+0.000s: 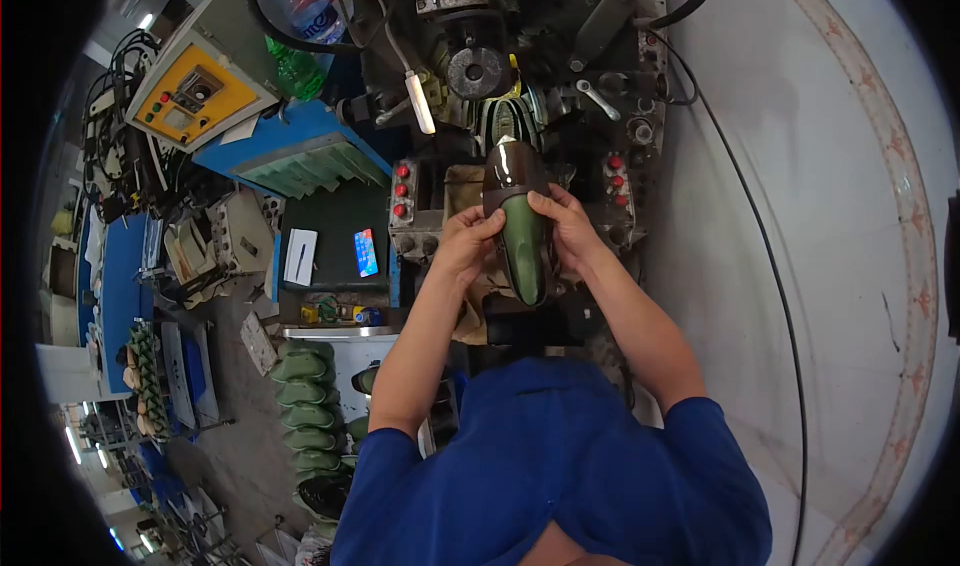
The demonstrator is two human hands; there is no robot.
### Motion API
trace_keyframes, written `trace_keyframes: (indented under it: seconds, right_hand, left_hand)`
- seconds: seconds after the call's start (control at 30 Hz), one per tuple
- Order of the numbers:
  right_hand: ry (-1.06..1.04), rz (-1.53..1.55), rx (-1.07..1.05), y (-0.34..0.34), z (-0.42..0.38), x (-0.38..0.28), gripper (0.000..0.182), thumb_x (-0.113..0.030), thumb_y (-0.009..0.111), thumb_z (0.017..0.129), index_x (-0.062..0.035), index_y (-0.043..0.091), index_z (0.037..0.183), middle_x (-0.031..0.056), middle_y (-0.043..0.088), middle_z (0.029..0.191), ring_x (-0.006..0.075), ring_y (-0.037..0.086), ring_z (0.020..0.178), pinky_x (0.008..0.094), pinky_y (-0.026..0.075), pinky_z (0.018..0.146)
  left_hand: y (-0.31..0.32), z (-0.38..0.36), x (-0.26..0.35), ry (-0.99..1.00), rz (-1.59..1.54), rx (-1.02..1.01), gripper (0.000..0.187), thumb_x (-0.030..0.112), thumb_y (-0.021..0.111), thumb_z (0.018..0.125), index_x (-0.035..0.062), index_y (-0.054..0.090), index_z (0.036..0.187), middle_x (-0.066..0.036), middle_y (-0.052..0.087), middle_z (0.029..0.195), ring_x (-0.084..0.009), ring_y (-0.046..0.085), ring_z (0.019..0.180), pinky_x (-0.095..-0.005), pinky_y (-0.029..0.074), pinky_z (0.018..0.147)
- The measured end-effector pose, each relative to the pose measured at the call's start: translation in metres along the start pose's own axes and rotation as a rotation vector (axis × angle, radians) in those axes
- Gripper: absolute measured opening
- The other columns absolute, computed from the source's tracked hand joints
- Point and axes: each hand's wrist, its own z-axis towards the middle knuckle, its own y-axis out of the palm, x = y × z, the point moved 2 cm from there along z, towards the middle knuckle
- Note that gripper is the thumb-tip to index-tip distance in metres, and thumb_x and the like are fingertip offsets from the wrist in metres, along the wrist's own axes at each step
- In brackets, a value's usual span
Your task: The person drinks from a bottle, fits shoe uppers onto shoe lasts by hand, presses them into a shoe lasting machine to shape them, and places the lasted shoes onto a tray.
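Observation:
A green shoe upper (522, 241) with a glossy dark brown part (512, 169) at its far end is held in front of the machine (475, 71). My left hand (468, 241) grips its left side, thumb pressed near the dark band. On the opposite side, my right hand (570, 228) is closed round it, with the thumb lying on top of the green surface. The narrow green end points back toward my body. The brown end reaches up to the machine's striped clamping area (507, 121). My fingers under the shoe are hidden.
Red buttons (401, 190) and more red buttons (617, 180) flank the work area. A phone (366, 254) and a white notepad with a pen (300, 257) lie on the left shelf. Several green shoe uppers (305, 416) are stacked lower left. A black cable (765, 266) hangs along the right wall.

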Motion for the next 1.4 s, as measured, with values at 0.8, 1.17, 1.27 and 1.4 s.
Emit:
trace_keyframes:
  seconds: [0.8,1.17,1.27,1.4]
  right_hand:
    - [0.13,0.065,0.117,0.012,0.095,-0.029,0.053,-0.043,0.082,0.095,0.0002,0.072,0.123,0.0133,0.075,0.111,0.0227,0.075,0.096,0.0369,0.061,0.084]
    - [0.116,0.234,0.086,-0.021,0.09,0.013,0.057,-0.054,0.08,0.097,-0.0042,0.072,0.124,0.005,0.074,0.116,0.0168,0.07,0.104,0.0322,0.056,0.1]
    - [0.142,0.182,0.191,-0.051,0.08,0.034,0.041,-0.044,0.069,0.107,-0.0085,0.068,0.128,0.0046,0.073,0.12,0.0176,0.071,0.11,0.0346,0.06,0.096]
    - [0.091,0.148,0.175,-0.063,0.084,0.043,0.035,-0.04,0.071,0.107,-0.0113,0.068,0.127,0.0019,0.072,0.118,0.0175,0.069,0.111,0.0341,0.058,0.096]
  left_hand:
    - [-0.03,0.116,0.055,-0.076,0.091,-0.055,0.015,0.019,0.08,0.101,0.0061,0.075,0.106,-0.001,0.077,0.105,-0.0131,0.07,0.098,-0.0307,0.055,0.094]
    - [-0.018,0.1,0.029,0.054,0.02,-0.063,0.03,0.033,0.074,0.105,0.0063,0.074,0.119,-0.002,0.077,0.114,-0.0172,0.071,0.104,-0.0348,0.055,0.094]
    - [-0.019,0.088,0.006,-0.118,-0.103,0.072,0.019,0.034,0.076,0.105,0.0144,0.074,0.105,0.003,0.076,0.098,-0.0115,0.069,0.089,-0.0277,0.051,0.076]
    - [-0.042,0.105,-0.019,-0.028,-0.105,0.077,0.02,0.036,0.076,0.104,0.0165,0.073,0.1,0.004,0.075,0.095,-0.01,0.067,0.081,-0.0265,0.048,0.066]
